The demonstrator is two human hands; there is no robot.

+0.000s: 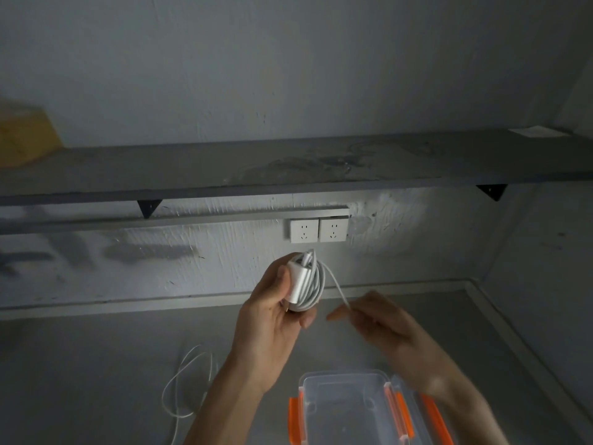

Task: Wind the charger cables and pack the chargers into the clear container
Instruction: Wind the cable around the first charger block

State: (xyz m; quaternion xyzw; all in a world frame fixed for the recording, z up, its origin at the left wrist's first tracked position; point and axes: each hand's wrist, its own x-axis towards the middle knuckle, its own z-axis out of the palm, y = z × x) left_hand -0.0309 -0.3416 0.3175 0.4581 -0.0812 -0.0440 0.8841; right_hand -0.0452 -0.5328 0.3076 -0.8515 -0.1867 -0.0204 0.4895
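Note:
My left hand [272,309] holds a white charger [298,279] upright in front of the wall, with its white cable wound around it in several loops. My right hand [375,319] pinches the loose end of that cable [337,284], which runs taut from the coil down to my fingers. Below my hands the clear container [346,409] with orange clips sits open on the grey surface; its inside looks bare. A second white cable [183,380] lies loose on the surface to the left, partly hidden by my left forearm.
Two white wall sockets [317,230] sit just above the charger. A grey shelf [288,168] on black brackets runs across the wall, with a yellow object [25,133] at its left end. A side wall closes the right.

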